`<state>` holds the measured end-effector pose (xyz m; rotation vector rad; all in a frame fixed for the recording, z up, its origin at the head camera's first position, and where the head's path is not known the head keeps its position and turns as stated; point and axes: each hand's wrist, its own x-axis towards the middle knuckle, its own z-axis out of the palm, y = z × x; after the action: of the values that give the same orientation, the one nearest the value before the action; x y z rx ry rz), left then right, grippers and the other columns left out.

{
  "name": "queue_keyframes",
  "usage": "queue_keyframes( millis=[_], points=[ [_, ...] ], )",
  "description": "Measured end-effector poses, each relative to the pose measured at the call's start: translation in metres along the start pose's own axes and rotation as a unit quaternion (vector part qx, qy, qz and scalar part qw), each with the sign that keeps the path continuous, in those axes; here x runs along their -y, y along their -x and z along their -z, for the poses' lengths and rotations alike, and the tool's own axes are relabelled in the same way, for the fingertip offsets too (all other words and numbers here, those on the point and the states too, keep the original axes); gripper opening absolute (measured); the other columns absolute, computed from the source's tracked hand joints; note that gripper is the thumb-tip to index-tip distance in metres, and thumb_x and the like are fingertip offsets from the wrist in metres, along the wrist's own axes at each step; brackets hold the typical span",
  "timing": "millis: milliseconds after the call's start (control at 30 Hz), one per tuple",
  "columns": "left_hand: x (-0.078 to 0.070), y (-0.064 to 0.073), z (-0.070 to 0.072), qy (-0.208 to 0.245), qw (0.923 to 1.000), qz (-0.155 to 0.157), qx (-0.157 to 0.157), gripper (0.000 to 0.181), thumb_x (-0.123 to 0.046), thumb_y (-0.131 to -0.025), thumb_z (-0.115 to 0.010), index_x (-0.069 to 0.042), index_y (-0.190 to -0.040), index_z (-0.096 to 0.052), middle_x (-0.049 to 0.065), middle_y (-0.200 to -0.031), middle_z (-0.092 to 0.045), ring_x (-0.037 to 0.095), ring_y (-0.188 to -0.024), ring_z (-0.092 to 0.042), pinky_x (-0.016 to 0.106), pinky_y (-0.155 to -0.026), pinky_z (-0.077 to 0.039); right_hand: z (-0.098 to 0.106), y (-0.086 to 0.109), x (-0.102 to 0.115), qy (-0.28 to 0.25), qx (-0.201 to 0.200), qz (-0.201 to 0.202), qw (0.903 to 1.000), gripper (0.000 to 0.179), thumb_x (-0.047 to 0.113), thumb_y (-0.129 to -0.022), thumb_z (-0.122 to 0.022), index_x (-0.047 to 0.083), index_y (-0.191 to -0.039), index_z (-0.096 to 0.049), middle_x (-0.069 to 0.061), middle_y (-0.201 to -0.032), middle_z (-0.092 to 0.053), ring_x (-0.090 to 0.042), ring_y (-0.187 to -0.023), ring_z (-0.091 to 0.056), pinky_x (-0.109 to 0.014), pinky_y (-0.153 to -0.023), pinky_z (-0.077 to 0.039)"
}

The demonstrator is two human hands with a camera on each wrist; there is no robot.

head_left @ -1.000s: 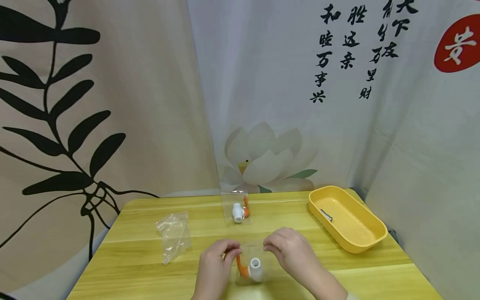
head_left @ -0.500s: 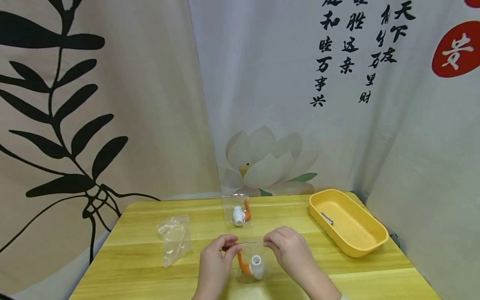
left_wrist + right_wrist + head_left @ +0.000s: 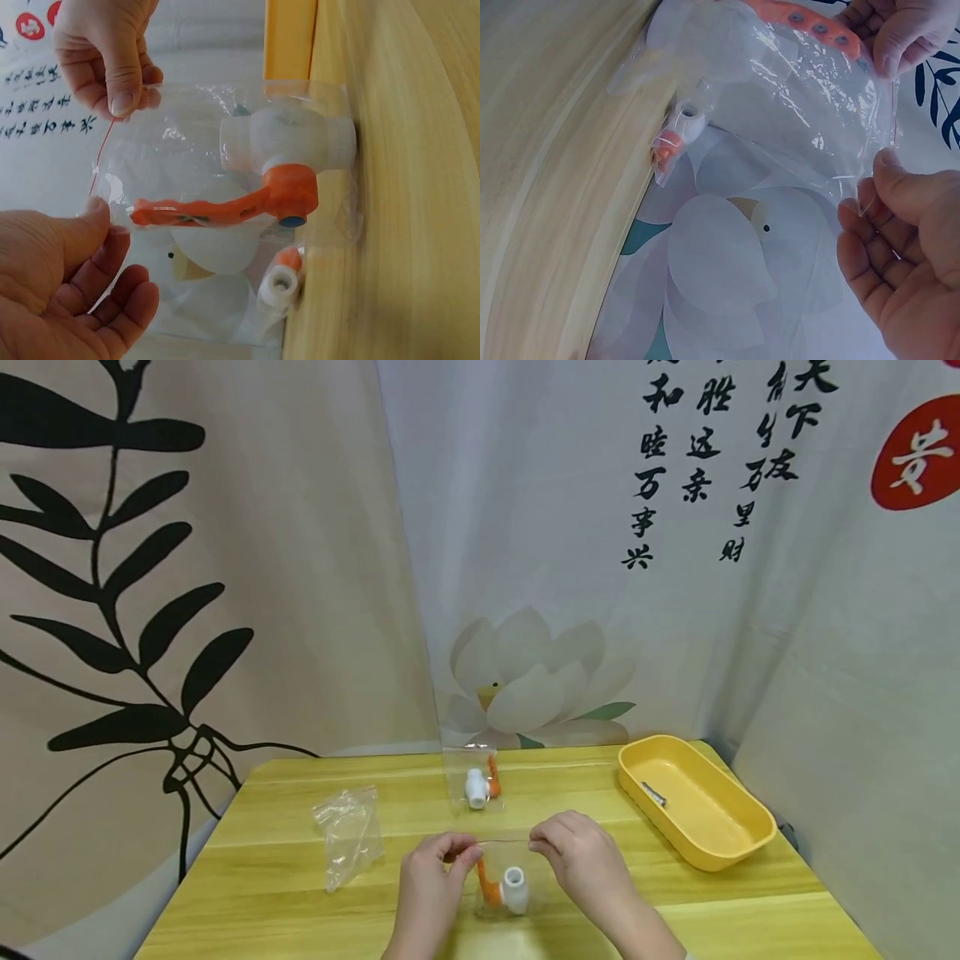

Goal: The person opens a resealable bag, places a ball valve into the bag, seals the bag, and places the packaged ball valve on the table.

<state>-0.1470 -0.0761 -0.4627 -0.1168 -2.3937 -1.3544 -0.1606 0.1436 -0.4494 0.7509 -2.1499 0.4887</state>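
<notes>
Between both hands a clear zip bag (image 3: 176,135) hangs by its top edge, where a red line runs. Inside is a white plastic ball valve (image 3: 514,891) with an orange handle (image 3: 217,210), low in the bag close to the table. My left hand (image 3: 432,885) pinches one top corner between thumb and fingers, beside the handle's end. The opposite corner is pinched by my right hand (image 3: 581,870). From the frames I cannot tell whether the zip is sealed. A second bagged valve (image 3: 477,787), also white and orange, is beyond the hands at the table's back edge.
Left of the hands, a crumpled clear bag (image 3: 351,839) lies on the wooden table (image 3: 300,918). At the right stands a yellow tray (image 3: 708,852) with a small metallic item (image 3: 654,794) in it. A printed curtain (image 3: 337,568) hangs behind the table.
The bag's top edge has come up and is drawn straighter, its red line now showing between the hands. Both hands keep their pinch and have barely moved. The head view shifted slightly.
</notes>
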Motion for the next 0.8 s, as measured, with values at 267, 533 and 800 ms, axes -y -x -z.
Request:
queue_keyframes(
  millis=[267,533,800],
  points=[
    [0.0033,0.0003,0.0017,0.0,0.9998,-0.018,-0.006,0.004,-0.02,-0.088,-0.087,-0.02,-0.088,-0.083,-0.007,-0.089,-0.08,0.006,-0.083,-0.067,0.027,-0.076,-0.06,0.0032,-0.0001,0.0005,-0.013,-0.005,0.004,0.9999,0.024,0.014,-0.073,-0.094,0.018,-0.087,-0.075,0.011,-0.084,-0.075,-0.007,-0.079,-0.069,-0.024,-0.073,-0.06],
    [0.0047,0.001,0.0008,-0.007,0.9973,-0.059,-0.042,0.009,-0.016,-0.084,-0.09,-0.022,-0.084,-0.083,-0.01,-0.086,-0.08,0.008,-0.083,-0.07,0.031,-0.076,-0.061,0.0026,0.0004,-0.0007,-0.023,-0.006,0.007,0.9997,0.019,0.016,-0.077,-0.092,0.017,-0.087,-0.076,0.01,-0.084,-0.075,-0.007,-0.078,-0.069,-0.023,-0.072,-0.059],
    [0.0078,0.0023,-0.0008,-0.008,0.992,-0.111,-0.06,0.014,-0.008,-0.082,-0.09,-0.02,-0.082,-0.082,-0.012,-0.082,-0.079,0.009,-0.083,-0.075,0.037,-0.082,-0.065,0.0008,0.0025,-0.0031,-0.028,-0.002,0.006,0.9996,0.029,0.04,-0.102,-0.066,0.017,-0.087,-0.076,0.011,-0.084,-0.075,-0.006,-0.078,-0.069,-0.022,-0.072,-0.059]
  ],
)
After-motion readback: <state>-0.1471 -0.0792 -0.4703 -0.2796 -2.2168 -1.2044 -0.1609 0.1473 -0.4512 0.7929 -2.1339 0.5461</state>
